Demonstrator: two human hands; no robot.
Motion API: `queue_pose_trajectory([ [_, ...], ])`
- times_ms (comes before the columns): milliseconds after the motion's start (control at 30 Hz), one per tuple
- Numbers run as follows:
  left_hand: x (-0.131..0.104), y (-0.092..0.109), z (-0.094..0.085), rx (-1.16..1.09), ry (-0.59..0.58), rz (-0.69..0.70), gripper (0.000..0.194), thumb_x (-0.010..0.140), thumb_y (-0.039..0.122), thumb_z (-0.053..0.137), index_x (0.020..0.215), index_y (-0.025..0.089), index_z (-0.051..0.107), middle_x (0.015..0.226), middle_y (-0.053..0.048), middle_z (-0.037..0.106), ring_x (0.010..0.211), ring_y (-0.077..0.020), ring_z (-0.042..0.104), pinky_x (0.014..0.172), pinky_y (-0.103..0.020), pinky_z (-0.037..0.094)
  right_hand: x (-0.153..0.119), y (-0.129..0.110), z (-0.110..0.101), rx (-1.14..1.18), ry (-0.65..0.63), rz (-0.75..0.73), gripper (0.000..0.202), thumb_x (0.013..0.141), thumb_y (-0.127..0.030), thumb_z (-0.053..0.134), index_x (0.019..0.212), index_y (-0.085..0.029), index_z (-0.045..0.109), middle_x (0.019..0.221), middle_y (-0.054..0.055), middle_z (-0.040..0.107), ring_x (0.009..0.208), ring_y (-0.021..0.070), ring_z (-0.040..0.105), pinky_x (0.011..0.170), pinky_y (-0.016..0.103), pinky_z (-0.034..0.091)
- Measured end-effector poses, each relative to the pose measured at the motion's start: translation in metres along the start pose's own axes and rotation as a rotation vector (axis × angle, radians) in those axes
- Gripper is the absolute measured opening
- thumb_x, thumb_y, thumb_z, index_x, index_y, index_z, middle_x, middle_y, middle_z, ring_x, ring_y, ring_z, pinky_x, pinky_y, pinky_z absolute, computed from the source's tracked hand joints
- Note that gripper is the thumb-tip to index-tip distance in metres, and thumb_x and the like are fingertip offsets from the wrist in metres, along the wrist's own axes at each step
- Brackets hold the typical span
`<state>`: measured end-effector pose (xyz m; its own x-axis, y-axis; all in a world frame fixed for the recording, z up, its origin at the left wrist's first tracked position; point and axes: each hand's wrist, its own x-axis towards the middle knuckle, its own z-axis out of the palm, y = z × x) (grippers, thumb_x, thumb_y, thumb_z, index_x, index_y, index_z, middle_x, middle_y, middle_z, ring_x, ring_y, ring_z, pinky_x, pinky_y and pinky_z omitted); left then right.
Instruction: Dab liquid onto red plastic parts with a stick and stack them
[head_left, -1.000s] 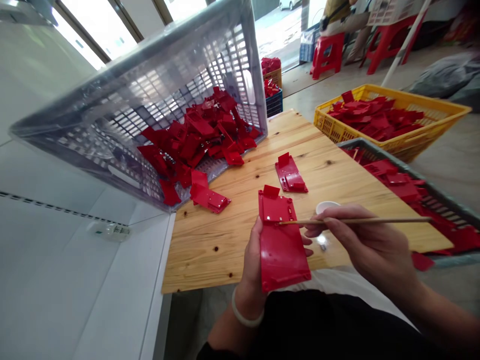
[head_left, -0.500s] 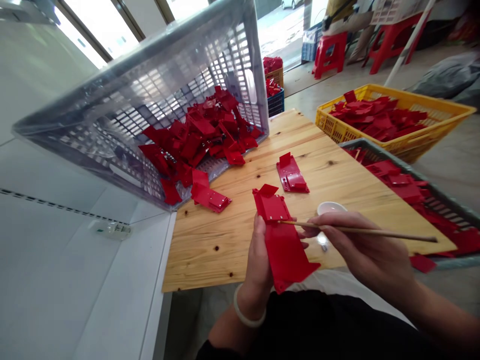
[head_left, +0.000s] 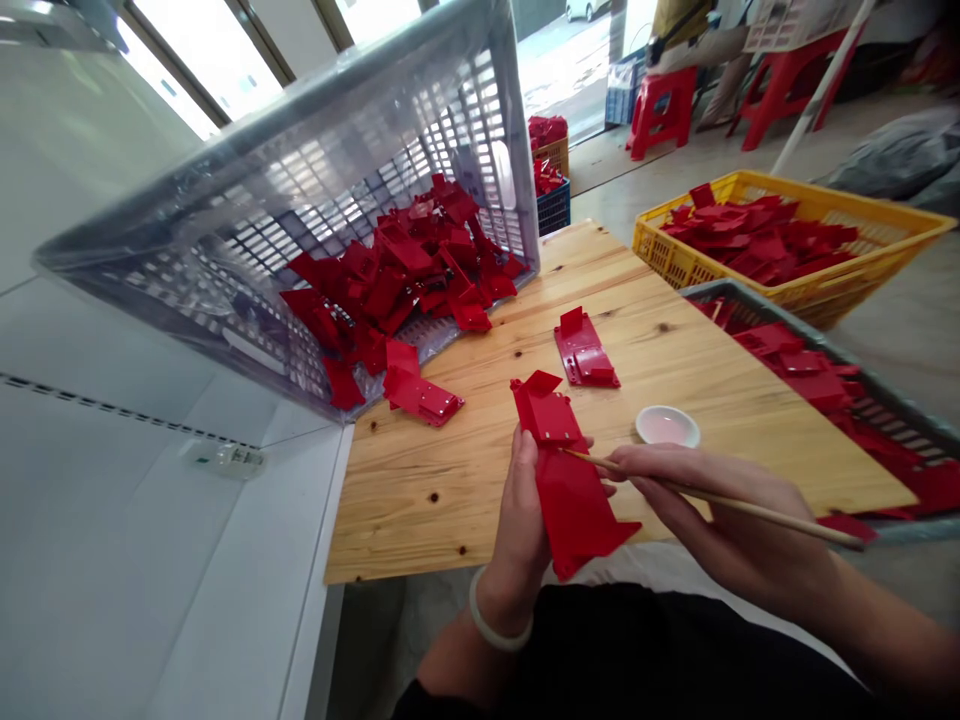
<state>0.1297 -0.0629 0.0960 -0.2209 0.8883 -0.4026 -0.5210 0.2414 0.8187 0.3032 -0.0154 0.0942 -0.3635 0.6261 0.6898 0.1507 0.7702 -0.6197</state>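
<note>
My left hand (head_left: pixel 521 510) is closed around a red plastic part (head_left: pixel 574 500), a long flat plate with upright flaps, tilted above the table's front edge. Between the fingers of my right hand (head_left: pixel 727 505) is a thin wooden brush (head_left: pixel 757 512), its tip at the cross ridge near the middle of the part. Just beyond my right hand sits a small white dish (head_left: pixel 667 426) with pinkish contents. Two more red parts lie on the wooden table (head_left: pixel 405 500): one red part (head_left: pixel 586 348) behind the held one, another red part (head_left: pixel 424 385) by the crate's opening.
A grey plastic-lined crate (head_left: pixel 292 110) lies on its side at the left, red parts (head_left: pixel 409 260) spilling toward its mouth. To the right stand a yellow basket (head_left: pixel 892 215) and a dark green crate (head_left: pixel 885 385), both with red parts. A small bottle (head_left: pixel 240 460) rests at the left.
The brush tip has shifted slightly down and right along the part, and the brush's rear end has dropped. My right hand has lowered a little, uncovering more of the dish.
</note>
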Motion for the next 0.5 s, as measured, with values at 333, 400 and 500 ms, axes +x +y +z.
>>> queue_pose_trajectory([
  [333, 0.032, -0.009, -0.011, 0.0, -0.018, 0.023, 0.069, 0.093, 0.073, 0.063, 0.122, 0.011, 0.07, 0.102, -0.018, 0.081, 0.088, -0.0327, 0.079, 0.075, -0.037, 0.06, -0.012, 0.017, -0.006, 0.0, 0.05, 0.066, 0.036, 0.099, -0.015, 0.067, 0.129, -0.033, 0.072, 0.11, 0.001, 0.083, 0.094, 0.0204, 0.082, 0.088, 0.028, 0.067],
  [400, 0.07, -0.012, -0.018, 0.044, -0.003, 0.121, 0.062, 0.093, 0.069, 0.066, 0.124, 0.015, 0.067, 0.104, -0.015, 0.08, 0.086, -0.0282, 0.078, 0.077, -0.036, 0.059, -0.018, 0.02, -0.011, 0.012, 0.111, 0.136, 0.034, 0.101, -0.018, 0.065, 0.13, -0.034, 0.071, 0.112, 0.001, 0.082, 0.098, 0.0214, 0.081, 0.094, 0.032, 0.066],
  [500, 0.142, -0.014, -0.022, 0.132, 0.002, 0.204, 0.05, 0.096, 0.061, 0.066, 0.116, 0.016, 0.065, 0.102, -0.012, 0.078, 0.082, -0.0222, 0.074, 0.08, -0.034, 0.058, -0.022, 0.019, -0.017, 0.01, 0.193, 0.26, 0.028, 0.103, -0.025, 0.064, 0.127, -0.035, 0.072, 0.117, 0.002, 0.08, 0.103, 0.0244, 0.079, 0.101, 0.039, 0.064],
])
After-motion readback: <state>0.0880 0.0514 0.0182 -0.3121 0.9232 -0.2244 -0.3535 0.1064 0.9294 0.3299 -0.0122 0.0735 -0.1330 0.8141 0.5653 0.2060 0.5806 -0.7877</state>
